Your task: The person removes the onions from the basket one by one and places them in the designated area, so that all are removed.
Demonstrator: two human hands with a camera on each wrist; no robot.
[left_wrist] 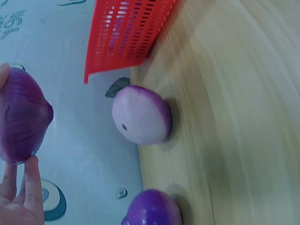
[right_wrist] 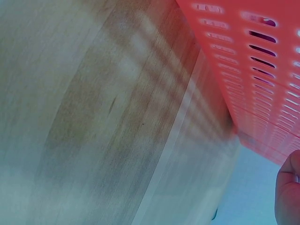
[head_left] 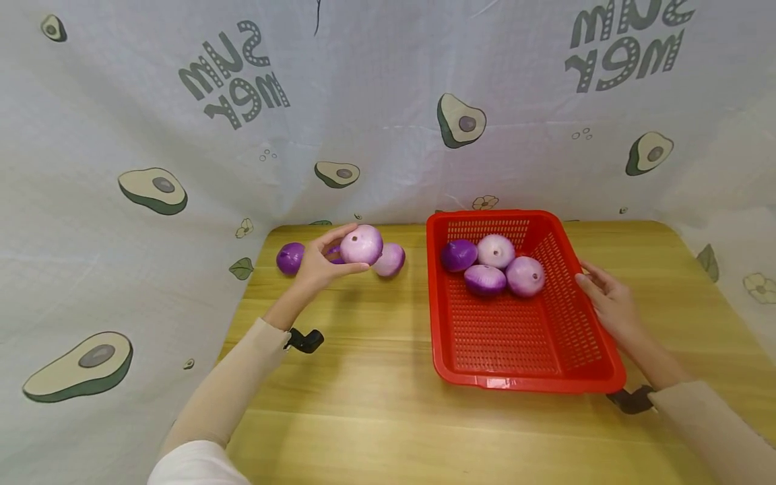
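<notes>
My left hand [head_left: 320,261] holds a purple onion [head_left: 362,244] up above the table, thumb below and fingers over the top. In the left wrist view that onion [left_wrist: 24,116] shows its pointed end. Behind and beside the hand, a pale onion [head_left: 389,260] and a dark purple onion [head_left: 290,258] lie on the table; one more is mostly hidden by the fingers. My right hand [head_left: 613,304] grips the right rim of a red plastic basket [head_left: 497,384], thumb at the rim. Several onions [head_left: 525,276] sit together in the basket's far part.
The wooden table [head_left: 358,417] runs back to a white cloth [head_left: 388,87] printed with avocados, which hangs behind it and along the left. The basket's slotted side wall [right_wrist: 262,70] rises beside the tabletop in the right wrist view.
</notes>
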